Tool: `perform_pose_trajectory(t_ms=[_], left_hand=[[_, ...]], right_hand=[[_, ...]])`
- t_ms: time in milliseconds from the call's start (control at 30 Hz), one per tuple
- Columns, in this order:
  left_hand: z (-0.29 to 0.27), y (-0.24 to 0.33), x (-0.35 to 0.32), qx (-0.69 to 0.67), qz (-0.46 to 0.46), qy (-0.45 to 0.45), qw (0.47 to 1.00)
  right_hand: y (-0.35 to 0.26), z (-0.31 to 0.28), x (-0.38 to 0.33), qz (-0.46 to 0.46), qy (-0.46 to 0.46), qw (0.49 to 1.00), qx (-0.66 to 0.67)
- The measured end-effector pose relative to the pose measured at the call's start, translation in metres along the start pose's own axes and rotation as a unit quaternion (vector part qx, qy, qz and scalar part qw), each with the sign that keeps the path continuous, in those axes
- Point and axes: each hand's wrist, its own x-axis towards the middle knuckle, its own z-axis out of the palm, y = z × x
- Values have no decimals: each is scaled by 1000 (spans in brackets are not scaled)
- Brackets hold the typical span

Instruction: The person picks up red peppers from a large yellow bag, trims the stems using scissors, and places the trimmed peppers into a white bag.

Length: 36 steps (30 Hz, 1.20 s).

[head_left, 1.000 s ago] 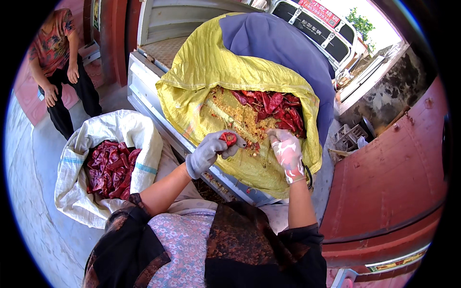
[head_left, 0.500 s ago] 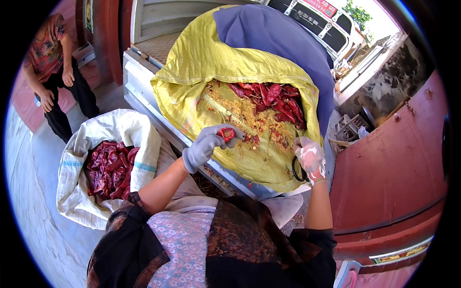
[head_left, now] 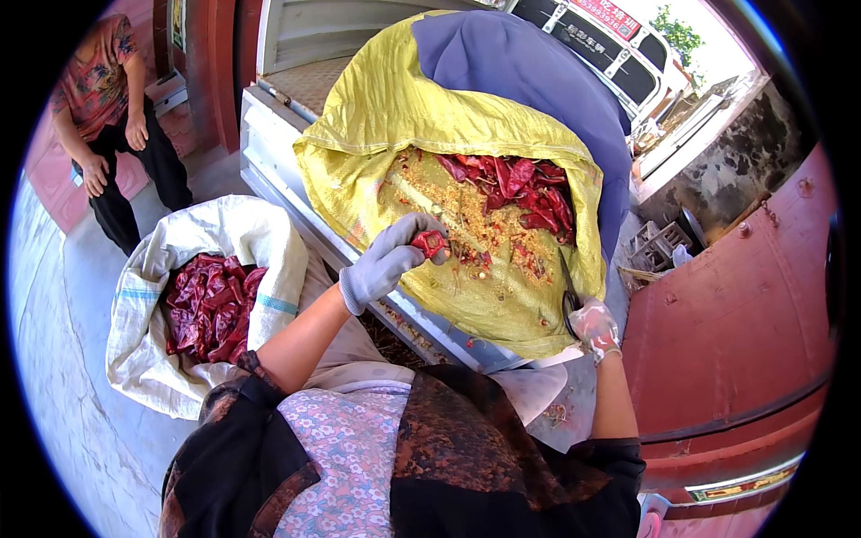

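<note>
Plainly, the left hand, in a grey glove, is closed around a single red pepper, pinching it above the near left part of the yellow sack. The right hand, gloved in a pink and white pattern, curls around dark scissors at the sack's right edge, their blades pointing away from the wearer (the fingers hide part of the handles). Inside the sack, loose yellow seeds lie scattered beside a heap of red peppers. On the left, a white sack with a blue stripe stands open, holding darker red peppers.
</note>
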Motion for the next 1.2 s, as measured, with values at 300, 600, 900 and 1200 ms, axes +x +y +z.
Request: perform_pose_trajectory(t_ms=[300,600,900,1200], left_hand=[[-7,-14,-1,5,-3,18,1000],[-12,-5,-4,4,-7,3,1000],[-10,-5,-3,26,39,4,999],[-14,-10,0,30,37,22,999]], right_hand=[[-44,-76,-57,24,-266,757,596],[-149,-72,-84,-167,-454,554,677],[-171,-92,-93,-39,-449,472,758],[-172,-81,-96,-12,-437,486,757]])
